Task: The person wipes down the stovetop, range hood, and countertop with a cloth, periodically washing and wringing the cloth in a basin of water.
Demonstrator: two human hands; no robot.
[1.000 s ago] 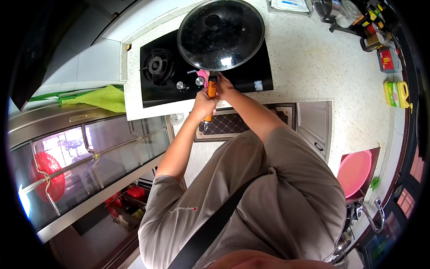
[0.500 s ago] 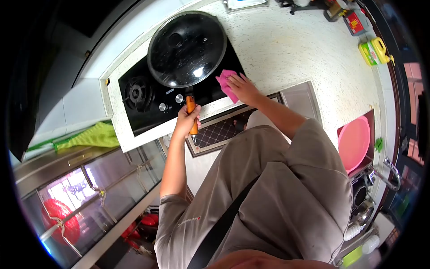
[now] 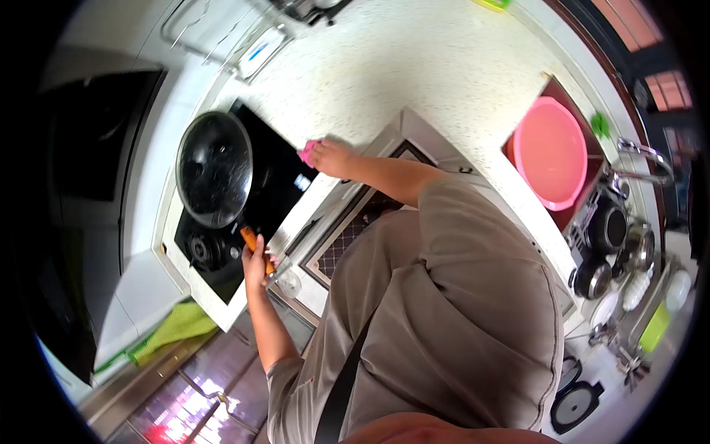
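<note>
A dark pan with a domed glass lid (image 3: 214, 169) sits on the black glass gas stove (image 3: 277, 159). My left hand (image 3: 256, 266) is wrapped around the pan's orange wooden handle (image 3: 248, 237), which juts past the stove's front edge. At the stove's right front corner, my right hand (image 3: 333, 158) presses a bunched pink cloth (image 3: 309, 152) down, its fingers closed over it. The cloth is mostly covered by the hand. Beside the pan, the left burner (image 3: 205, 251) shows uncovered.
Speckled white countertop (image 3: 384, 70) runs right toward a sink holding a pink basin (image 3: 551, 152). Behind the stove stands a wire rack (image 3: 259, 52). A green towel (image 3: 174, 329) hangs at the left. Pots (image 3: 608, 226) stand beyond the faucet (image 3: 643, 159).
The camera view has turned right, so the stove now appears farther left and the sink area shows more. My right hand and the cloth are now at the stove's right edge. The left hand keeps the handle.
</note>
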